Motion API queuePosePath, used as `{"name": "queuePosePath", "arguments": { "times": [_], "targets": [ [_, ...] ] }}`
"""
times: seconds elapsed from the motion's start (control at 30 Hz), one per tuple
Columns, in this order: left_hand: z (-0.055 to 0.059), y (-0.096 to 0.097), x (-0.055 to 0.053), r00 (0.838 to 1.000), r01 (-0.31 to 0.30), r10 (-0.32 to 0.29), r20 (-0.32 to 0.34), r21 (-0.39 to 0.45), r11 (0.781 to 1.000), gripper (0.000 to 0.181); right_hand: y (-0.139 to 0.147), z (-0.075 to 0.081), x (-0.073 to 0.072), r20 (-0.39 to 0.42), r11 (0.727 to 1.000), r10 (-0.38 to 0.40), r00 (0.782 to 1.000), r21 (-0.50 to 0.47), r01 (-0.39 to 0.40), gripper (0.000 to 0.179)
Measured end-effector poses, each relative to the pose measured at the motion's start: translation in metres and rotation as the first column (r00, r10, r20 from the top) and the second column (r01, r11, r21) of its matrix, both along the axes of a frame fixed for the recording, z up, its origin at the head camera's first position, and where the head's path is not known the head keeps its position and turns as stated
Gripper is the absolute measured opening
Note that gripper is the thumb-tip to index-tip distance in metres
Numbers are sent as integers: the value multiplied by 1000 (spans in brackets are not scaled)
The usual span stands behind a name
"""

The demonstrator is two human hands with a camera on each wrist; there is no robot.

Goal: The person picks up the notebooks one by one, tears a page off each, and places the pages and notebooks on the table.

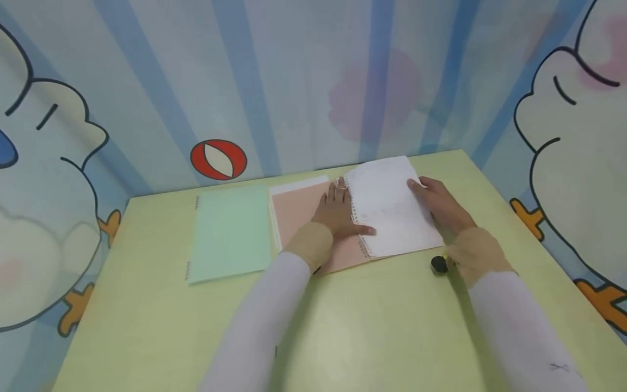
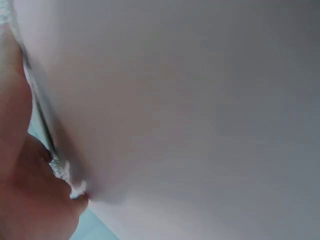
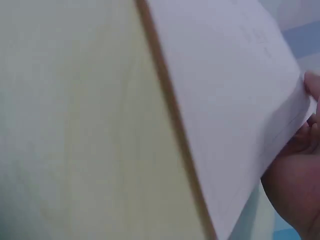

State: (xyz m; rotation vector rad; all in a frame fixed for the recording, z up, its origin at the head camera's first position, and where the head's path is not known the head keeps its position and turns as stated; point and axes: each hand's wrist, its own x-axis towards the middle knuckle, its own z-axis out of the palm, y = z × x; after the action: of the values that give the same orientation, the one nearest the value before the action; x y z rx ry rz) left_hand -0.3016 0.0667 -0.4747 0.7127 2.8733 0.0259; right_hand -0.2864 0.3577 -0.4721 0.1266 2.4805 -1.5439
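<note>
A spiral notebook lies open on the table, its pink cover (image 1: 299,209) folded to the left and a white page (image 1: 392,207) to the right. My left hand (image 1: 338,215) rests on the pink side with fingers spread, its thumb reaching across the wire binding onto the page. At the page's right edge, my right hand (image 1: 443,207) pinches the paper, thumb on top. The right wrist view shows the white sheet (image 3: 235,100) bent up toward that thumb, the other fingers partly hidden behind it. Faint marks show on the page.
A light green spiral notebook (image 1: 232,234) lies closed to the left. White paper (image 1: 299,185) sticks out behind the pink cover. A small black object (image 1: 439,265) is by the right wrist. A cartoon-printed wall (image 1: 303,81) borders the pale yellow table (image 1: 372,332).
</note>
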Motion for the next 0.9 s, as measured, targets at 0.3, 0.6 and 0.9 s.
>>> {"name": "queuePosePath", "arguments": {
  "times": [0.3, 0.6, 0.9],
  "targets": [
    [11, -8, 25, 1000, -5, 6, -13, 82, 997, 117, 1, 26, 28, 34, 987, 69, 997, 146, -74, 100],
    [18, -20, 57, 988, 135, -140, 68, 72, 988, 116, -2, 10, 55, 5, 975, 15, 1000, 223, -16, 45],
    [12, -24, 59, 988, 107, -117, 96, 103, 989, 114, -4, -6, 71, -64, 977, -35, 997, 210, 48, 63]
  ]
}}
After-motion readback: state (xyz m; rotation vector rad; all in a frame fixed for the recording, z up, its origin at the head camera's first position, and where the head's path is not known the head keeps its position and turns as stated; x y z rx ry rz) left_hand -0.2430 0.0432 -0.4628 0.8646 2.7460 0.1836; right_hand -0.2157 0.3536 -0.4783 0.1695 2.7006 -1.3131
